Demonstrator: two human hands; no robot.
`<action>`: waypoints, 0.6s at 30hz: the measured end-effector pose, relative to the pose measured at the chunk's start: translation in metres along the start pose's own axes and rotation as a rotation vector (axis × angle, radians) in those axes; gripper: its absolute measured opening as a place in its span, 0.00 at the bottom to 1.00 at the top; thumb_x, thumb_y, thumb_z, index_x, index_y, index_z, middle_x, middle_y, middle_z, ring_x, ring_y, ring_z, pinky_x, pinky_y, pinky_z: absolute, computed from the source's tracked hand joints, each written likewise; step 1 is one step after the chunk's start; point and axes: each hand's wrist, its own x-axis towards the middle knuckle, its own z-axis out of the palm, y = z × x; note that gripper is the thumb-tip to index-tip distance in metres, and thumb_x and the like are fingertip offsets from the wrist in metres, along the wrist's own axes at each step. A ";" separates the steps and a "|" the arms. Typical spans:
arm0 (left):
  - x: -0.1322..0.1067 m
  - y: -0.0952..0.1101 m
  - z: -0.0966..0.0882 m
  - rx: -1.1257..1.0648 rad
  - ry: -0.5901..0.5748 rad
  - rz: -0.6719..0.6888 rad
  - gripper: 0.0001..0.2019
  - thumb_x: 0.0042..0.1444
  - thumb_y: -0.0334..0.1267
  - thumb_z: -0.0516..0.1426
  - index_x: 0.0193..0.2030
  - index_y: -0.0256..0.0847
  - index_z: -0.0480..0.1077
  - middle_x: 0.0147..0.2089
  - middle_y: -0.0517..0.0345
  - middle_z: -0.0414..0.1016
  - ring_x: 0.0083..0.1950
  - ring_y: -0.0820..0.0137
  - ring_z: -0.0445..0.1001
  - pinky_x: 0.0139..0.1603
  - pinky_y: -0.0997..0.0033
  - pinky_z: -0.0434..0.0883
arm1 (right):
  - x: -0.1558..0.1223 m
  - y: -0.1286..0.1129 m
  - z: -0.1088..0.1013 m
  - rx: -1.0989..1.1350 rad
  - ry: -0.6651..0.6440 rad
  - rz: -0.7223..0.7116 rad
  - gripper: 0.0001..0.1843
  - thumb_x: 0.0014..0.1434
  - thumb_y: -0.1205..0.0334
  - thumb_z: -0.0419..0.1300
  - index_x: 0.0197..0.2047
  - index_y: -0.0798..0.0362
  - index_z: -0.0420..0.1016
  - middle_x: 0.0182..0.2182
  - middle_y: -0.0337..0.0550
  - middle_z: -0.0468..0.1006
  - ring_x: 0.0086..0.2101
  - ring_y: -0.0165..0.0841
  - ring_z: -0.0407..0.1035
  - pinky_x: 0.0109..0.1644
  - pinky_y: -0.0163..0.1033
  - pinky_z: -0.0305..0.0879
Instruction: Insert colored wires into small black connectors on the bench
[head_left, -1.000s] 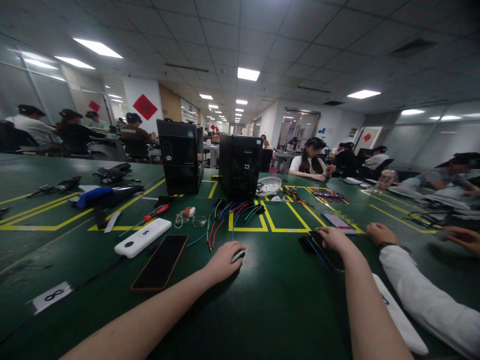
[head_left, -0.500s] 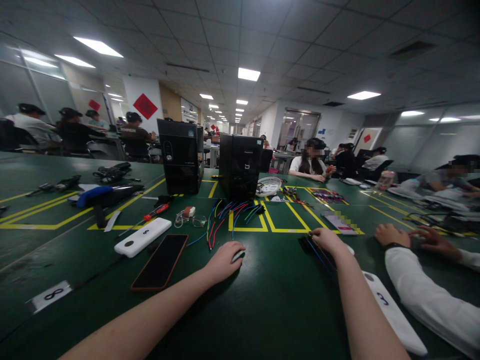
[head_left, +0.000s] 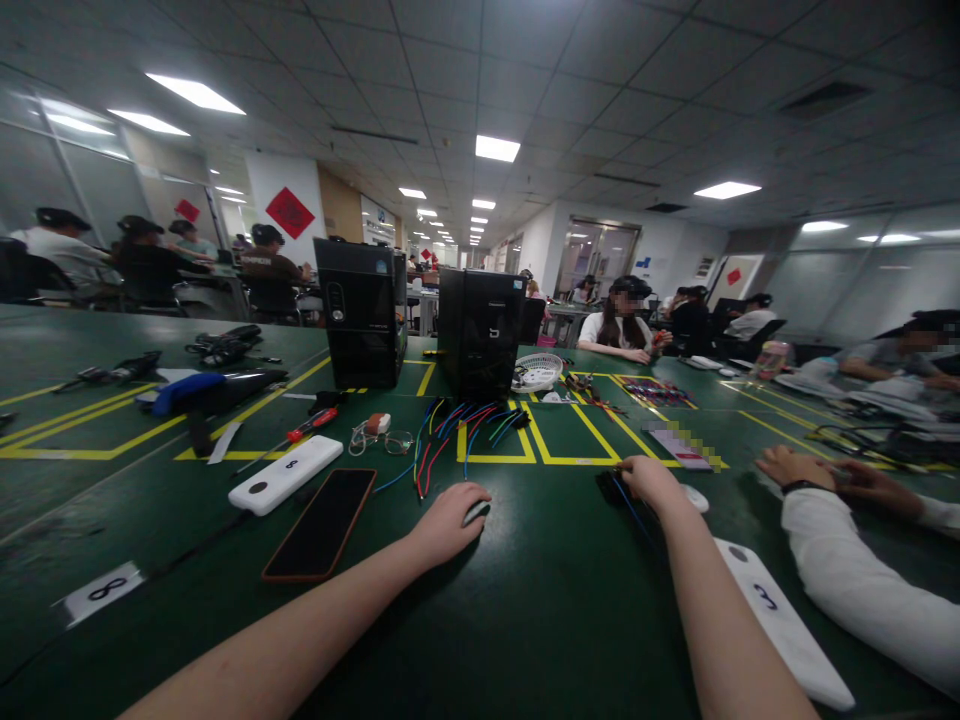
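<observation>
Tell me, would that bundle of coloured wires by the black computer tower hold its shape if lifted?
Probably not: the coloured wires are thin and splay in loose curves across the table, so they would likely droop. They look light, and could snag on each other.

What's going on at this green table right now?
A person sits at a green table with both bare arms stretched out. The left hand rests over a small grey object on the tabletop, beside a dark phone and a fan of coloured wires. The right hand lies on a black bundle with a blue wire. A co-worker's white sleeve lies to the right.
</observation>
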 end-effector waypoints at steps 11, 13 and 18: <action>0.000 -0.003 0.004 0.010 0.015 0.017 0.14 0.54 0.34 0.53 0.48 0.43 0.67 0.50 0.54 0.69 0.53 0.64 0.65 0.56 0.64 0.60 | -0.006 -0.006 0.003 0.106 -0.152 0.083 0.19 0.57 0.69 0.47 0.49 0.57 0.70 0.30 0.49 0.77 0.27 0.30 0.71 0.31 0.31 0.63; 0.000 -0.003 0.003 0.008 0.012 0.013 0.14 0.54 0.34 0.53 0.48 0.43 0.67 0.50 0.54 0.69 0.53 0.64 0.65 0.56 0.64 0.60 | -0.006 -0.003 0.001 0.095 -0.087 0.082 0.20 0.56 0.70 0.47 0.50 0.57 0.69 0.32 0.50 0.77 0.28 0.31 0.71 0.32 0.31 0.63; 0.000 0.000 0.002 0.010 0.010 0.002 0.14 0.54 0.34 0.53 0.48 0.44 0.67 0.50 0.54 0.69 0.53 0.64 0.64 0.56 0.64 0.60 | -0.007 0.008 -0.007 0.183 0.015 0.171 0.31 0.54 0.72 0.47 0.62 0.58 0.52 0.29 0.49 0.77 0.26 0.31 0.71 0.30 0.32 0.64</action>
